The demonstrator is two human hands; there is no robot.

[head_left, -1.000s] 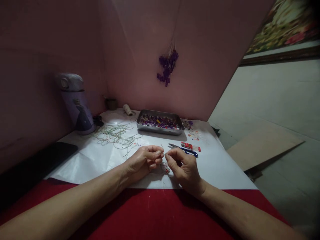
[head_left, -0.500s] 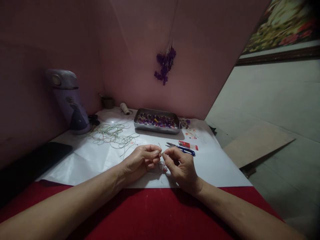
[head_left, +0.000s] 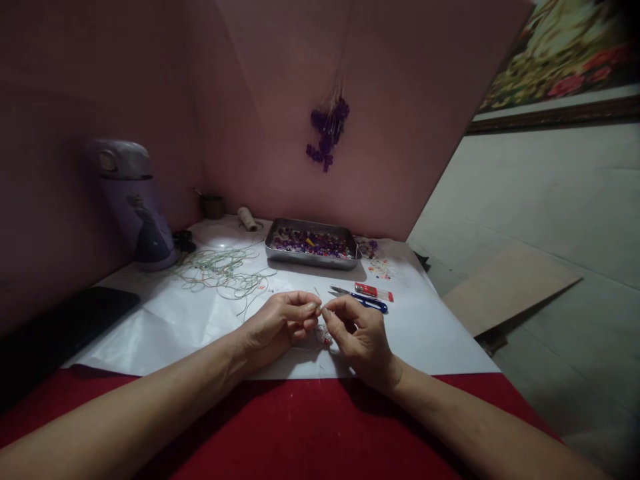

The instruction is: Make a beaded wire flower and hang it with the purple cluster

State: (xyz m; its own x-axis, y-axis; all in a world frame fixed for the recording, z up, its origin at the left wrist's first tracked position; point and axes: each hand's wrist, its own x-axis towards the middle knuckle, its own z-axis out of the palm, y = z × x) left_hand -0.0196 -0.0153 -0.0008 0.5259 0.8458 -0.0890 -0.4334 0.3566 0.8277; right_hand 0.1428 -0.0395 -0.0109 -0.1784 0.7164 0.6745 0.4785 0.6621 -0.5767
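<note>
Beadwork below my left hand and right hand, fingertips pinched on something indistinct, looks light and limp, best held by its edge.

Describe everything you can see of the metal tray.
The tray is shallow and rectangular, with rounded corners and a thin rim, in dull grey that looks like metal. It lies flat on the white sheet, close to the pink wall. Many beads, mostly purple, cover its floor, with a small yellow piece among them. Neither the left hand nor the right hand touches it.
</note>
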